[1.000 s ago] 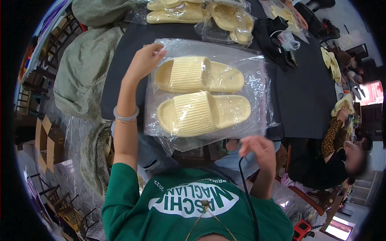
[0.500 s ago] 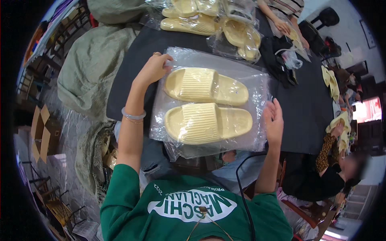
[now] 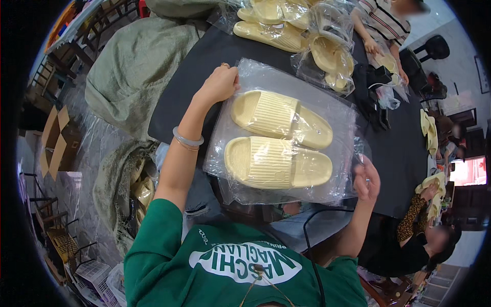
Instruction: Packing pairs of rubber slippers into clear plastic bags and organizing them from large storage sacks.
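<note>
Left hand (image 3: 221, 84) pinches the corner of a clear, flat plastic bag (image 3: 250, 75), seemingly steadying it; pale-yellow ribbed sandals (image 3: 268, 162) lie inside, between both hands' fingers. Right hand (image 3: 367, 180) curled, blurred: grip unclear.

And here's the far slipper (image 3: 265, 113) and the near slipper (image 3: 272, 162), a pale yellow pair, soles down, side by side, wide ribbed straps up, open toes facing left! The far one slants a touch, heel dropping toward its partner. Both sit inside a clear plastic bag (image 3: 279, 81), flat but crinkled and glinting, lying along the tabletop's (image 3: 391, 166) near edge, its lower side poking past.
</note>
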Motion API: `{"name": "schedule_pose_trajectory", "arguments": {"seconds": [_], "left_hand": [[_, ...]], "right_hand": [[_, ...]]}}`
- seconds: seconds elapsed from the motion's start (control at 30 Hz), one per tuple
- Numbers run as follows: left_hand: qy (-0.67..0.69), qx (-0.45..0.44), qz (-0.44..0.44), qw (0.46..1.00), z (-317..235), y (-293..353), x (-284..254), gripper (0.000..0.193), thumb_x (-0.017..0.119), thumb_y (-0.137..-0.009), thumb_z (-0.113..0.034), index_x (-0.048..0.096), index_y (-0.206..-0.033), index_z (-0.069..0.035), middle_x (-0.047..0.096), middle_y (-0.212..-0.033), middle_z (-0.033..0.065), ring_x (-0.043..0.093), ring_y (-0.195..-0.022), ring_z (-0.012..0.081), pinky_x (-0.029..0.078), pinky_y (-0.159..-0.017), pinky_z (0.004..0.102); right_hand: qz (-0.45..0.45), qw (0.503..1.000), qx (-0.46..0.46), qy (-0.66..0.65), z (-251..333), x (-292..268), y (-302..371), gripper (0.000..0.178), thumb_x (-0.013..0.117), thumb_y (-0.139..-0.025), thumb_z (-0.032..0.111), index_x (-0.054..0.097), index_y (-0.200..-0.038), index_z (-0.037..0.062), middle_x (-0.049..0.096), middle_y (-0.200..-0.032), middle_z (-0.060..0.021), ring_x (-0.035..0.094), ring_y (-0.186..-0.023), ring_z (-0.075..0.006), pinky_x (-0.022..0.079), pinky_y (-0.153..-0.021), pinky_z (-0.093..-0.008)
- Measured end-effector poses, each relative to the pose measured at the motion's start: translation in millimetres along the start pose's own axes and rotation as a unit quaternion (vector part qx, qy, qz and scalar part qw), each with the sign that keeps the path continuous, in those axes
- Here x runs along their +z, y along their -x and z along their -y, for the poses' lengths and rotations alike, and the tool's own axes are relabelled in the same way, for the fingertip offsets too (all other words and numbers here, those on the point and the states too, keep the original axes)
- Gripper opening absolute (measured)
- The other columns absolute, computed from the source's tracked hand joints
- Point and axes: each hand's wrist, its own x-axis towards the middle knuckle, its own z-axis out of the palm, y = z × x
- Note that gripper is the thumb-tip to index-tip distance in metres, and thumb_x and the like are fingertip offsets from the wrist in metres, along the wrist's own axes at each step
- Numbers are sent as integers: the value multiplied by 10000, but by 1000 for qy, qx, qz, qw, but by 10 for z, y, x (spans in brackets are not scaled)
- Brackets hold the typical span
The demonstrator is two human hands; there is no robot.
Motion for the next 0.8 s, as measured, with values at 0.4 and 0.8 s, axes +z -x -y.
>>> {"name": "schedule_pose_trajectory", "arguments": {"seconds": [0.4,0.8], "left_hand": [[136,-73,19,988,-134,-1,-46,165,546,-913,-130,482,-912,22,621,-788,141,610,-677,205,476,-619,328],[402,-134,-108,899,-352,-60,-197,226,552,-914,-158,470,-996,37,621,-780,118,621,-573,200,489,-500,294]], "right_hand": [[220,546,-50,807,-426,537,-1248,681,775,-677,244,490,-1274,80,489,-1307,-145,436,-1211,-350,336,-1044,-429],[123,581,-116,797,-748,209,-1676,364,607,-747,130,618,-1097,33,615,-1079,-206,546,-1060,-374,416,-941,-414]]}}
